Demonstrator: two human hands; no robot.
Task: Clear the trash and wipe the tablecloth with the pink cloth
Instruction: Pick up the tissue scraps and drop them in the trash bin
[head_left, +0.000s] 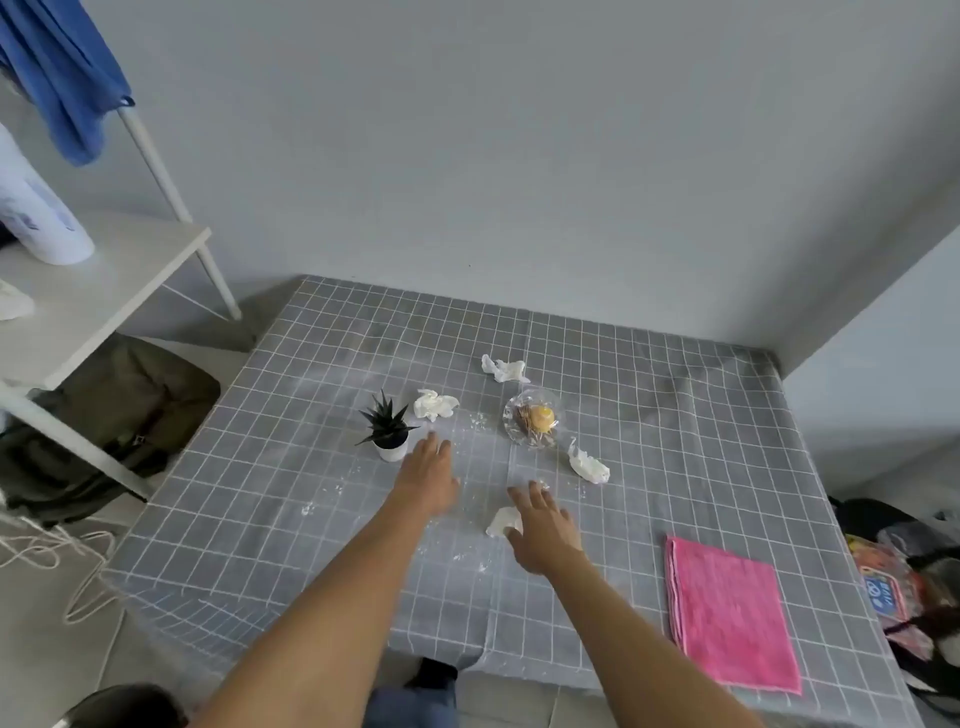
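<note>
A grey checked tablecloth (675, 441) covers the table, dusted with white crumbs. Several crumpled white tissues lie on it: one (435, 404) behind the plant, one (502, 368) at the back, one (588, 464) to the right, one (503, 521) under my right hand's thumb side. A clear wrapper (532, 417) holds a yellow piece and brown scraps. The folded pink cloth (730, 613) lies at the front right. My left hand (428, 475) hovers open beside the plant. My right hand (543, 525) is open, just over the nearest tissue.
A small potted spiky plant (388, 434) stands left of centre. A white shelf unit (104, 291) with a blue garment (57, 73) stands at the left, a dark bag (119, 415) beneath it. Bags (904, 582) crowd the floor at the right.
</note>
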